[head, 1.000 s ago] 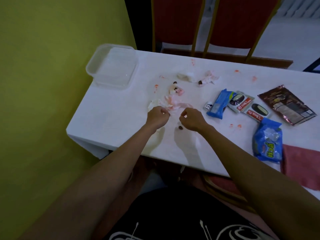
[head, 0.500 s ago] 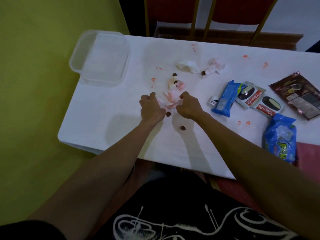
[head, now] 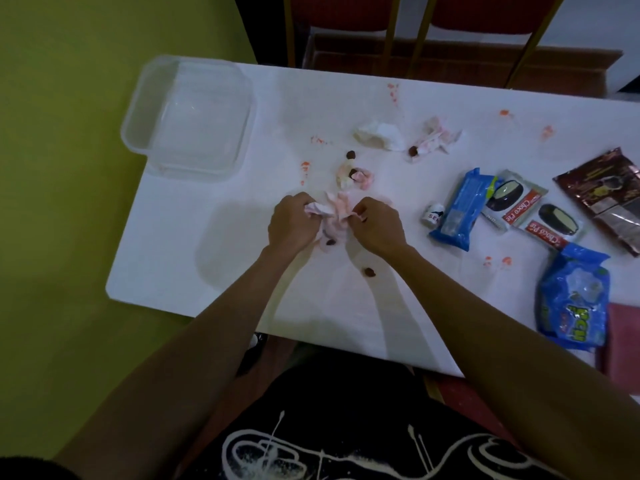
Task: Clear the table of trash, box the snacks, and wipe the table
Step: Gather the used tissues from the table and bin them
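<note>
A pink-stained crumpled tissue point(head: 335, 216) lies near the middle of the white table point(head: 207, 265). My left hand point(head: 294, 225) grips its left side and my right hand point(head: 377, 227) pinches its right side. More crumpled tissues lie beyond: a pink one point(head: 355, 175), a white one point(head: 379, 135) and a stained one point(head: 434, 136). Small brown bits point(head: 369, 271) are scattered around. Snack packs lie to the right: a blue wafer pack point(head: 462, 211), two Choco Pie packs point(head: 530, 216), a blue bag point(head: 573, 301) and a brown pouch point(head: 609, 195).
A clear plastic box point(head: 190, 116) stands at the table's far left corner. Red stains point(head: 498, 261) dot the tabletop. A pink cloth point(head: 623, 341) lies at the right edge. Two red chairs point(head: 408, 15) stand behind the table, and a yellow-green wall point(head: 69, 168) is on the left.
Both hands have moved forward from the brown bits onto the pink-stained tissue and now take hold of it from either side. The camera has tilted further down.
</note>
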{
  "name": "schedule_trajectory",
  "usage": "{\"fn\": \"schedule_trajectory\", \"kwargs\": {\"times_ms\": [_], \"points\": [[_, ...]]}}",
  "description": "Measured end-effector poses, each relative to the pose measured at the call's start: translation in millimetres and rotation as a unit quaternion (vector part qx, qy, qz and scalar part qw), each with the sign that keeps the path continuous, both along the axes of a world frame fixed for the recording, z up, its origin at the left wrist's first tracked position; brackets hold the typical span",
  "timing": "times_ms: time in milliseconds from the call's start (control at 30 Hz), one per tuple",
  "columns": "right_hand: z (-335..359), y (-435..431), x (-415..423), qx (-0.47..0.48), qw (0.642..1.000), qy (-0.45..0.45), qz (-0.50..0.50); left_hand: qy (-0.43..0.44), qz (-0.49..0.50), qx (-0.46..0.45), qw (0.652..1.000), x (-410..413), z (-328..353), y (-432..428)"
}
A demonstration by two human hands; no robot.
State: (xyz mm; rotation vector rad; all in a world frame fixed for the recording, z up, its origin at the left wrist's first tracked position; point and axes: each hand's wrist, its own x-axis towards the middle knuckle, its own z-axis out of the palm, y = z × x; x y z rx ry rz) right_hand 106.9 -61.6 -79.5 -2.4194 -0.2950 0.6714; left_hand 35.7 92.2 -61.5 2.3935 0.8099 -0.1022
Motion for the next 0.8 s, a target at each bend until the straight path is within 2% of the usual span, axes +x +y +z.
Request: {"fn": "schedule_trajectory", "kwargs": {"times_ms": [200, 433, 633, 800], "points": [[24, -12, 20, 0.036, 0.999, 0.001, -0.041, -0.098, 0.021, -0.039, 0.994, 5, 31, 6], [44, -25, 26, 0.050, 0.995, 0.024, -0.084, -0.065, 0.034, -0.071, 0.995, 10, 42, 8], [58, -28, 25, 0.126, 0.981, 0.052, -0.139, -0.072, 0.042, -0.079, 0.993, 15, 54, 2], [66, -21, 22, 0.167, 0.974, 0.081, -0.132, -0.095, 0.031, -0.192, 0.976, 16, 62, -10]]}}
